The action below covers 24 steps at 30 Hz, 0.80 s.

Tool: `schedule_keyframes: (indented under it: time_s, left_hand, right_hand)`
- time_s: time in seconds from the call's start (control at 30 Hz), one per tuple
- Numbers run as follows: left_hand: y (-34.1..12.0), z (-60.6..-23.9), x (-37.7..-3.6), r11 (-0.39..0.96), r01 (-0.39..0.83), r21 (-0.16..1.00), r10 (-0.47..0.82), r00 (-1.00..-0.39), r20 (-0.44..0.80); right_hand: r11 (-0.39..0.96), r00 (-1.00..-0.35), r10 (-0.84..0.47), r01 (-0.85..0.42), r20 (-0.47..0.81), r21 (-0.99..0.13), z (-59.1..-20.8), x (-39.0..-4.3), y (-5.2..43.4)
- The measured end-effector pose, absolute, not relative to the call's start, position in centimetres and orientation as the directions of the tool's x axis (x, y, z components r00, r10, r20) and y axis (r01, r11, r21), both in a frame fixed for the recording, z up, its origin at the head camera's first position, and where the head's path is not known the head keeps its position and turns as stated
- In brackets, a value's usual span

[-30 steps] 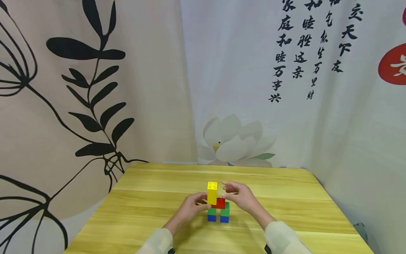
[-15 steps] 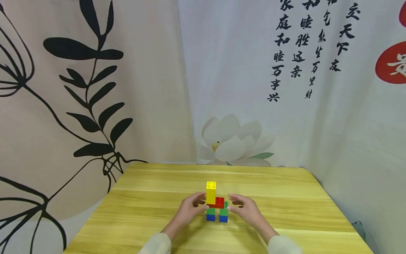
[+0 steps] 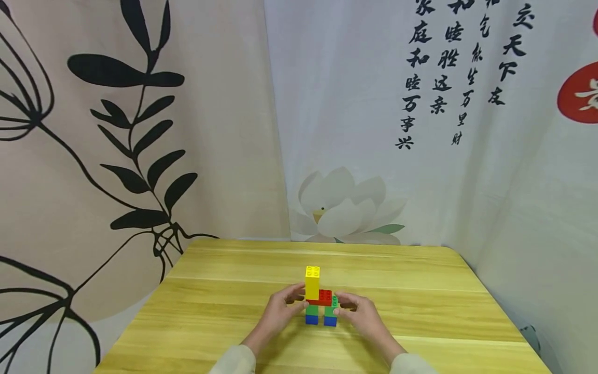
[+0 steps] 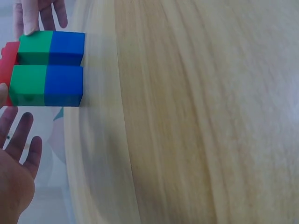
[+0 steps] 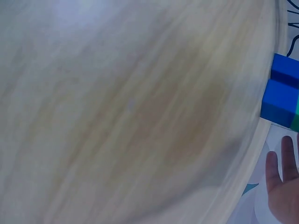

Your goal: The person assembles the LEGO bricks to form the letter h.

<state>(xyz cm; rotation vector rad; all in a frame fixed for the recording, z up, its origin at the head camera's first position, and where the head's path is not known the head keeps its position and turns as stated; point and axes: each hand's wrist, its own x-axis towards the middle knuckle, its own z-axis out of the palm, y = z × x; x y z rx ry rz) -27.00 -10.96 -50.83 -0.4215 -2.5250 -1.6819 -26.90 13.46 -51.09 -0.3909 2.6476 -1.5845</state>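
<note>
A small figure of toy building bricks sits between my hands in the head view. Its tall yellow brick [image 3: 312,283] rises at the left end of a red brick [image 3: 323,297]. Two legs stand below, each a green brick [image 4: 29,86] over a blue brick [image 4: 64,86]. My left hand [image 3: 280,309] pinches the red brick's left end, thumb in front, its other fingers spread loosely in the left wrist view. My right hand [image 3: 362,311] pinches the right-hand green brick, thumb on its near side. In the right wrist view mainly the blue bricks [image 5: 280,101] show.
The wooden table [image 3: 224,280] extends all around the hands. Behind it hangs a cloth backdrop [image 3: 233,130] with printed dark leaves, a pale lotus and written characters.
My right hand has come down from beside the red brick's top, drawn off to the right, then closed in on the right-hand green brick. My left hand stays where it was.
</note>
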Motion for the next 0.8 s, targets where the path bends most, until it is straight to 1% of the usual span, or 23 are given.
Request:
schedule_keyframes:
  time_s: [0.33, 0.6, 0.8]
  left_hand:
    - [-10.79, -50.66, -26.98, 0.349, 0.266, 0.898, 0.181, -0.960, 0.214]
    - [-11.01, -50.73, -26.94, 0.348, 0.260, 0.901, 0.207, -0.958, 0.197]
    - [-11.31, -50.88, -27.26, 0.353, 0.258, 0.899, 0.252, -0.952, 0.174]
  right_hand:
    - [0.378, -0.970, -0.222, -0.176, 0.095, -0.909, -51.14, -26.77, 13.42]
    - [0.370, -0.953, -0.293, -0.185, 0.075, -0.911, -51.07, -26.51, 13.39]
    - [0.365, -0.944, -0.328, -0.159, 0.033, -0.918, -51.16, -26.60, 13.63]
